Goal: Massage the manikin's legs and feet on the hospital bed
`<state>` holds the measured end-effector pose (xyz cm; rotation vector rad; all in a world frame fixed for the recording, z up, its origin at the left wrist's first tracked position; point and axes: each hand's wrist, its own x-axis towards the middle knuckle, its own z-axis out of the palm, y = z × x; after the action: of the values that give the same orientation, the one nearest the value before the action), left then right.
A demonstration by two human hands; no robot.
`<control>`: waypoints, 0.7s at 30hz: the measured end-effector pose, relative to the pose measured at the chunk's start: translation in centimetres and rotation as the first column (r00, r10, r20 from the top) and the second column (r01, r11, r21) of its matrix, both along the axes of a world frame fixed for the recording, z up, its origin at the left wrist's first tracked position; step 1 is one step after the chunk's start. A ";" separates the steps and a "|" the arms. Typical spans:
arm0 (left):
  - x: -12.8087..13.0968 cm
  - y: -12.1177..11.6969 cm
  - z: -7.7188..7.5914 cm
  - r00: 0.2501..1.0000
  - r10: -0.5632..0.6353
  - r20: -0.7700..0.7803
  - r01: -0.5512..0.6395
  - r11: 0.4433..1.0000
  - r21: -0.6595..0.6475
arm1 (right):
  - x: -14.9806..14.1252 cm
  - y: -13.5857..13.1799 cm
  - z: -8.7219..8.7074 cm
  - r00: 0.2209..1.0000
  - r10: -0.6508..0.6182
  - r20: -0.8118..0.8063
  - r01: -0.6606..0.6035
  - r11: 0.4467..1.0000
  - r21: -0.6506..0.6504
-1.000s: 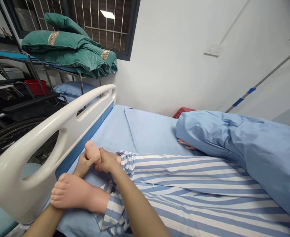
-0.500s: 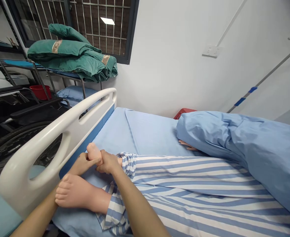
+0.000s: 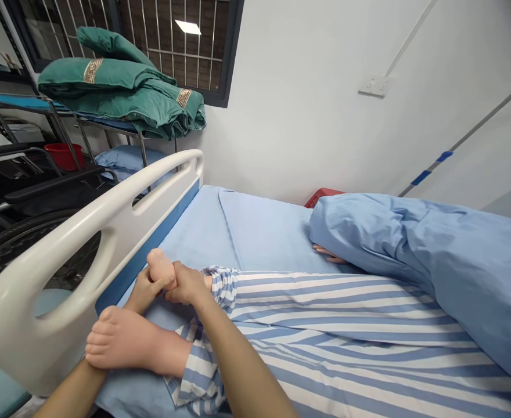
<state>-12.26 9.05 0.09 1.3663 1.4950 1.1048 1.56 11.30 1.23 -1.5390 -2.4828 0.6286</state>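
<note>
Where the striped pyjama trousers point(image 3: 325, 313) end, the two hands come together on the farther foot point(image 3: 160, 268) of a lifelike manikin: the left hand point(image 3: 146, 293) wraps it from the bed-rail side, the right hand point(image 3: 186, 284) clasps it from the other side, nearer the ankle. That foot stands upright on the blue bed sheet point(image 3: 203, 232), close to the white bed rail point(image 3: 107, 215). The nearer foot point(image 3: 125, 342) lies on its side, its toes touching the left forearm point(image 3: 75, 389). Farther along the bed, a blue quilt point(image 3: 434, 255) covers the upper body, and a manikin hand point(image 3: 328, 253) shows beneath its edge. Beyond the rail stand a wheelchair point(image 3: 15, 255) and a metal rack point(image 3: 59, 116) — green quilts point(image 3: 120, 87) are piled on top.
</note>
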 end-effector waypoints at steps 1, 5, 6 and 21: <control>0.1 -0.1 -0.2 1.000 -0.005 0.019 0.005 1.000 -0.006 | 0.0 0.0 -0.1 1.000 0.005 0.000 -0.005 1.000 0.005; 0.3 -0.4 -0.7 0.998 0.003 0.068 -0.002 1.000 -0.015 | 0.0 0.1 -0.3 1.000 0.016 0.001 -0.016 0.999 0.029; 0.3 -0.5 -0.8 0.997 0.006 0.072 -0.005 1.000 -0.017 | -0.1 0.1 -0.4 1.000 0.018 0.000 -0.018 0.999 0.031; -2.1 -0.6 1.9 0.936 0.004 -0.352 -0.006 1.000 -0.003 | -0.1 -0.3 0.2 1.000 -0.016 -0.007 0.016 1.000 -0.003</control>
<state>-14.33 8.45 2.02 1.6216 1.7517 0.8893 1.48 10.98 1.40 -1.5542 -2.4629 0.6336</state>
